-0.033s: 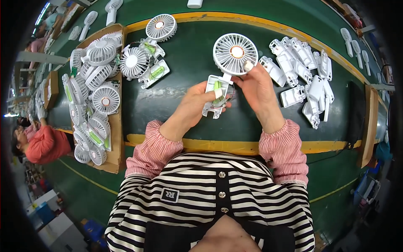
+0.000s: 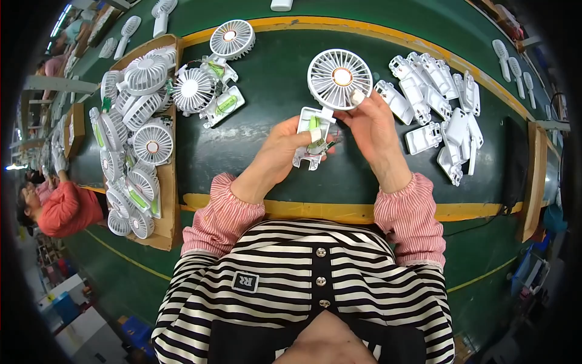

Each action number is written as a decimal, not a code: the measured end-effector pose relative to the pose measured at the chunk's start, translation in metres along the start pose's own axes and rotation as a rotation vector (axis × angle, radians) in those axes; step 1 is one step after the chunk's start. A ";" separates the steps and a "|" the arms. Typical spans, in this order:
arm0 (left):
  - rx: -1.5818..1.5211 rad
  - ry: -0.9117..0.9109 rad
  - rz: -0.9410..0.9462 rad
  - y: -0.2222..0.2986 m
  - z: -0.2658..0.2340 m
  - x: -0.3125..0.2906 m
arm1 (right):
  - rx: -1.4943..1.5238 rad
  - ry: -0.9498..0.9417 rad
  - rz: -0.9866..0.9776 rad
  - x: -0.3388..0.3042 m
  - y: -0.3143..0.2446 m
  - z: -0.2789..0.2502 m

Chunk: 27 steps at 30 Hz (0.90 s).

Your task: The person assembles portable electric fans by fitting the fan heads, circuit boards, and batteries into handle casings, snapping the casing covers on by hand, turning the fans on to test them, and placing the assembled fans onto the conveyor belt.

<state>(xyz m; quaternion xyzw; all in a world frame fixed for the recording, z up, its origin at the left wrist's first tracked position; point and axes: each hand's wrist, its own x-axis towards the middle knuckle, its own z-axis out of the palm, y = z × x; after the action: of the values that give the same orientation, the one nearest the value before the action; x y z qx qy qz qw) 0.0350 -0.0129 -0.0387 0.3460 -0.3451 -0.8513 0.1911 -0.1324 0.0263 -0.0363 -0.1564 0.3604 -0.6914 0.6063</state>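
Observation:
In front of me is a white handheld fan (image 2: pixel 341 76) with a round grille and an orange-ringed hub. Its handle is uncovered, showing a green battery (image 2: pixel 314 124), thin wires and a small circuit board (image 2: pixel 328 147). My left hand (image 2: pixel 284 148) grips this handle, the thumb lying across the battery and the fingers behind. At the lower right of the fan head, my right hand (image 2: pixel 371 124) is closed, its thumb on the grille rim and other fingers by the neck. White coverings wrap a digit on each hand.
At left, a cardboard box (image 2: pixel 167 227) holds several uncovered fans, with more fans (image 2: pixel 194 91) beside it. White handle shells (image 2: pixel 424 139) lie piled at right. Finished-looking fans (image 2: pixel 128 31) rest beyond the yellow table edge (image 2: pixel 291 24). A person in red (image 2: pixel 66 209) sits at far left.

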 end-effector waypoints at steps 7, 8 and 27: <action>-0.132 0.163 0.252 0.004 -0.009 0.005 | -0.012 0.074 -0.117 -0.003 -0.003 -0.015; -0.168 0.213 0.319 0.003 -0.014 0.005 | -0.009 0.104 -0.134 -0.002 -0.005 -0.017; 1.556 0.249 0.501 0.000 0.008 0.006 | 0.199 -0.046 -0.036 0.005 -0.018 -0.011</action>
<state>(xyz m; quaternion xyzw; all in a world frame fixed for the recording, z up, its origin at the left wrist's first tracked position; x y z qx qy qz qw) 0.0256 -0.0129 -0.0372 0.3839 -0.8791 -0.2568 0.1180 -0.1536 0.0247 -0.0331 -0.1178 0.2730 -0.7308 0.6144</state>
